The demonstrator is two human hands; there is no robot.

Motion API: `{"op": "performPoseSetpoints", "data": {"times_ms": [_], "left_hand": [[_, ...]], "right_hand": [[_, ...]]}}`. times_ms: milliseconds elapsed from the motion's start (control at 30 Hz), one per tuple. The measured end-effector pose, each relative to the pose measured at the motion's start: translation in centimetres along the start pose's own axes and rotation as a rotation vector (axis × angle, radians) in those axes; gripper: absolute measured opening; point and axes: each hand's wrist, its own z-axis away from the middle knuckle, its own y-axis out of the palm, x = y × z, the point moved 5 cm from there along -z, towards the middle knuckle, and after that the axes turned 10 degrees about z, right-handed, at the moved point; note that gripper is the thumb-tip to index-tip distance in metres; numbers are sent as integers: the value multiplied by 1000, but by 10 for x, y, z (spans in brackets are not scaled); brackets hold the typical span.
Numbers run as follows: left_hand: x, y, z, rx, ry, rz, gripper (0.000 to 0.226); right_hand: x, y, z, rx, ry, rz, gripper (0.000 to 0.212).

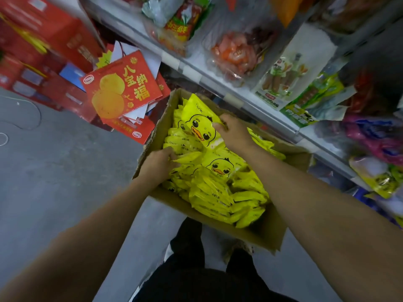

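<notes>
Head view: right hand (236,134), apparent pinch on duck packet (201,127).

An open cardboard box (250,236) stands just beside the shelf front (218,83), its flaps folded outward. It is packed nearly full with yellow packets (218,199), glossy and flat, most standing on edge in loose rows so that only their crimped tops show. One duck packet (200,125), printed with a cartoon duckling face with an orange bill, is raised above the rest at the far end, tilted, face up, pinched at its right edge by the right hand (235,131). A second duck-face packet (220,167) lies flat on top in the middle. The left hand (160,163) grips packets at the box's left wall.
</notes>
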Motion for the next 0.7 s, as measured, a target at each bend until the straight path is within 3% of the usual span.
{"op": "performPoseSetpoints", "data": {"times_ms": [300,467,567,700], "left_hand": [[-127,31,70,-52,205,211,20],[-213,74,115,-155,230,315,27],[-267,100,137,-100,222,543,33],[-347,136,163,121,261,671,42]], "right_hand": [[-42,-123,80,-178,-10,-252,32],[-84,-212,163,-274,-8,-609,20],[-104,-266,211,-296,-73,-701,16],[-130,-334,268,-342,-138,-827,22]]}}
